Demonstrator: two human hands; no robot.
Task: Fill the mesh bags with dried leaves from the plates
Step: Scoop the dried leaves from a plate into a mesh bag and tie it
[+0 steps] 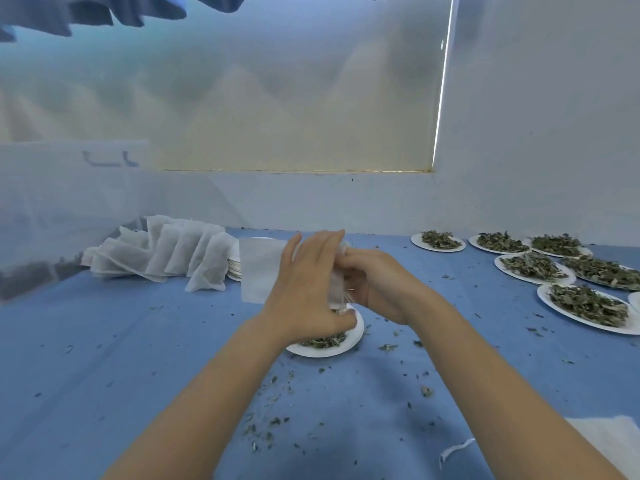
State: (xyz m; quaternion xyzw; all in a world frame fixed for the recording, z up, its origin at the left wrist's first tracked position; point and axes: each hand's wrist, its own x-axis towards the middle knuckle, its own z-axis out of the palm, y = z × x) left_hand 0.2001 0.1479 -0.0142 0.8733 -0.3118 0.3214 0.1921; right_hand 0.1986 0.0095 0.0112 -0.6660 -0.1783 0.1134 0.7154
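Observation:
My left hand point(304, 289) and my right hand point(377, 282) meet above a white plate point(356, 336) that holds a small heap of dried leaves point(325, 341). Between them hangs a white mesh bag point(258, 271); its flat body sticks out to the left of my left hand. My left hand grips the bag from the near side. My right hand's fingers curl round the bag's bunched end point(337, 289). What lies inside the bag is hidden.
Filled mesh bags point(162, 254) lean in a row at the back left, beside a stack of empty plates point(234, 268). Several plates of dried leaves point(585, 304) stand at the right. Leaf crumbs point(273, 420) litter the blue cloth; white mesh fabric point(609, 441) lies near right.

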